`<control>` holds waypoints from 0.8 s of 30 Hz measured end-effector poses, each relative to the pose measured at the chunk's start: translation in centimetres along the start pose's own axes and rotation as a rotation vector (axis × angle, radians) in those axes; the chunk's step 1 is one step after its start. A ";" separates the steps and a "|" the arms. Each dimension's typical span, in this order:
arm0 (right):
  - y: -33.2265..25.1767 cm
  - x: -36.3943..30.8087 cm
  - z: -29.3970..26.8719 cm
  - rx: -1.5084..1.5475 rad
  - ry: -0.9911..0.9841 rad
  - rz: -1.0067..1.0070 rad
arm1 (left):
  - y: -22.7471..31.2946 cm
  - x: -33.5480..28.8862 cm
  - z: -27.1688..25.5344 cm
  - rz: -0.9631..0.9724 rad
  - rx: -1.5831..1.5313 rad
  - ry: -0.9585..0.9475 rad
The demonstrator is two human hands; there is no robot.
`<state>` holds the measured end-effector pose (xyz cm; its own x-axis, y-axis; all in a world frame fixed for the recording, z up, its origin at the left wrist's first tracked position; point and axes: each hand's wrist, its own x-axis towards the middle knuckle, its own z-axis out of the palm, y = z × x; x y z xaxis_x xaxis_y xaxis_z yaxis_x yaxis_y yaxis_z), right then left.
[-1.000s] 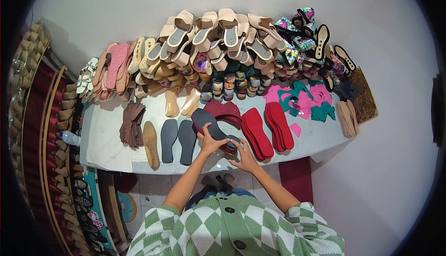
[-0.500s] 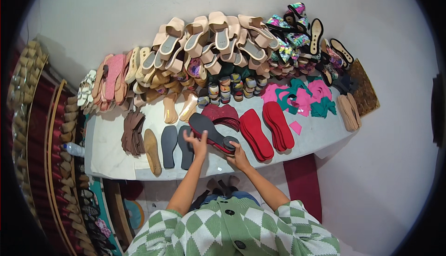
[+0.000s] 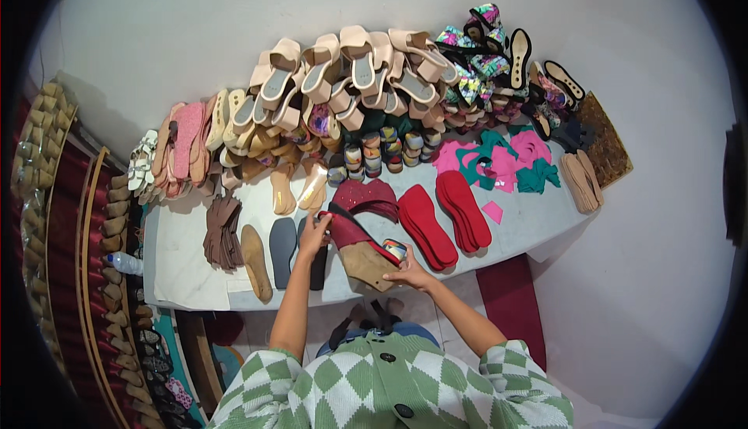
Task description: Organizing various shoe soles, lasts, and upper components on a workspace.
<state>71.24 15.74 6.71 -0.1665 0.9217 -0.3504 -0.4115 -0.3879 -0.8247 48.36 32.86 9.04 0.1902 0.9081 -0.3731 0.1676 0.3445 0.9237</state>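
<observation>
A sandal on a brown shoe last (image 3: 366, 265) hangs above the table's front edge, with a dark red strap, a dark sole and a multicoloured heel. My left hand (image 3: 313, 237) is closed on its toe end, while my right hand (image 3: 411, 270) grips the heel end. Just beyond it lies a fan of sparkly dark red upper pieces (image 3: 368, 197). Stacks of red insoles (image 3: 428, 227) rest to the right. Left of my left hand are a dark grey sole (image 3: 282, 253) and a bare brown last (image 3: 255, 261); another dark sole is partly hidden by that hand.
Heaped beige heeled sandals (image 3: 361, 63) line the back of the white table (image 3: 187, 269), with colourful sandals (image 3: 485, 63) beside them. Pink and green scraps (image 3: 499, 160) lie at right. Brown strips (image 3: 224, 230) lie left. A shelf of lasts (image 3: 113, 257) stands at far left, near a bottle (image 3: 125, 264).
Both hands have turned the sandal over: its dark underside faced up before, and now its red strap and the brown last show. It has come slightly nearer to me.
</observation>
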 end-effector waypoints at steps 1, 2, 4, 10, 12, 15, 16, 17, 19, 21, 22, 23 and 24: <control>-0.7 -0.5 0.2 0.144 0.009 0.164 | 0.2 0.3 -0.4 -0.032 0.118 -0.023; -0.8 -0.9 0.2 0.289 0.020 0.328 | 0.2 0.4 -0.7 -0.065 0.237 -0.050; 1.0 -0.2 -1.3 0.473 -0.044 0.366 | -0.3 1.5 -0.5 -0.150 0.319 -0.074; 1.2 1.2 -3.7 0.837 -0.071 0.520 | -4.0 4.1 1.1 -0.288 0.429 -0.062; 0.8 1.5 -4.4 1.038 -0.097 0.631 | -4.4 4.3 1.9 -0.129 0.762 0.101; 1.2 1.5 -3.5 0.925 -0.077 0.596 | -7.0 4.2 0.9 0.055 0.687 0.202; 1.3 1.4 -3.6 0.836 -0.069 0.558 | -6.9 4.0 0.8 0.103 0.730 0.160; 1.4 1.5 -3.6 0.833 -0.069 0.560 | -6.8 3.9 0.2 0.102 0.728 0.162; 1.5 1.3 -3.6 0.760 -0.034 0.524 | -6.3 2.9 -1.0 0.035 0.511 -0.084; 1.0 1.8 -4.1 0.921 -0.006 0.596 | -5.8 1.3 -1.3 0.265 0.552 -0.100; 0.7 2.0 -4.5 1.087 0.028 0.661 | -5.4 0.4 -1.3 0.497 0.589 -0.124; 0.5 2.4 -4.9 1.158 0.066 0.717 | -5.1 -0.3 -0.8 0.466 0.623 -0.174; 0.0 2.6 -4.7 1.173 0.058 0.741 | -4.8 -1.3 -0.5 0.464 0.627 -0.173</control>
<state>75.05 18.10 3.68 -0.6494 0.4929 -0.5791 -0.7531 -0.5222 0.4000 46.86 30.15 5.16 0.5124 0.8585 -0.0185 0.5379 -0.3041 0.7863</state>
